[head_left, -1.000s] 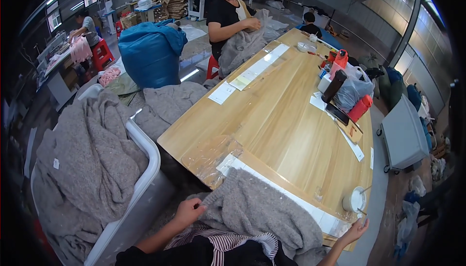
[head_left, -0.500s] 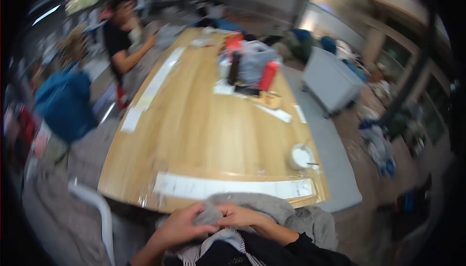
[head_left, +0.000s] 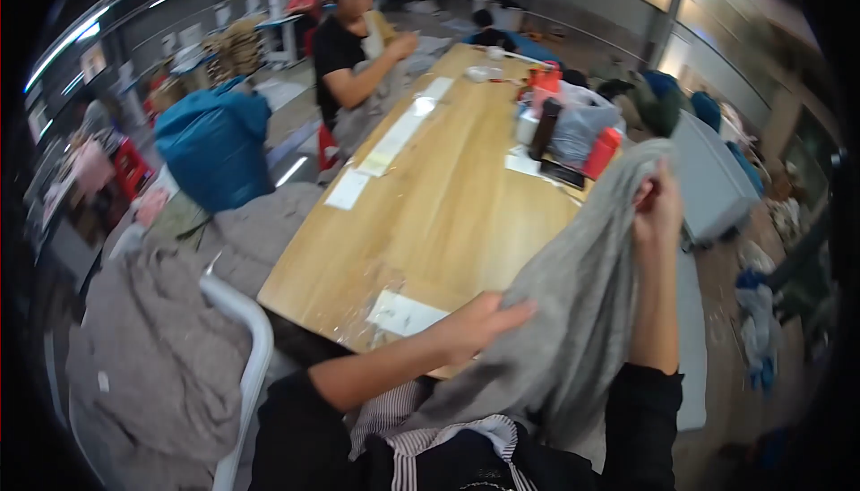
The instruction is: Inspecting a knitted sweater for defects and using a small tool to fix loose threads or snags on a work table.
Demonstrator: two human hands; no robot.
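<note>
A long piece of grey cloth (head_left: 573, 285) hangs in folds in front of me, from up at the right down to my lap. My right hand (head_left: 658, 204) is raised high and pinches its top end. Lower and to the left, my left hand (head_left: 484, 325) grips the cloth's left edge; the thumb lies on the fabric and the other fingers are partly hidden. Behind the cloth is the wooden table (head_left: 421, 213), its right near part covered from view.
Paper strips (head_left: 403, 133) are stuck along the table. A plastic bag (head_left: 582, 124), a red box (head_left: 601, 152) and a dark bottle (head_left: 544, 128) stand on it. Grey fabric heaps (head_left: 161, 357) and a white curved rail (head_left: 251, 330) lie left. A person (head_left: 354, 61) works at the far left.
My hands have come apart from close together near my lap. The right hand rose to the right, stretching the grey cloth upward. The view has turned left.
</note>
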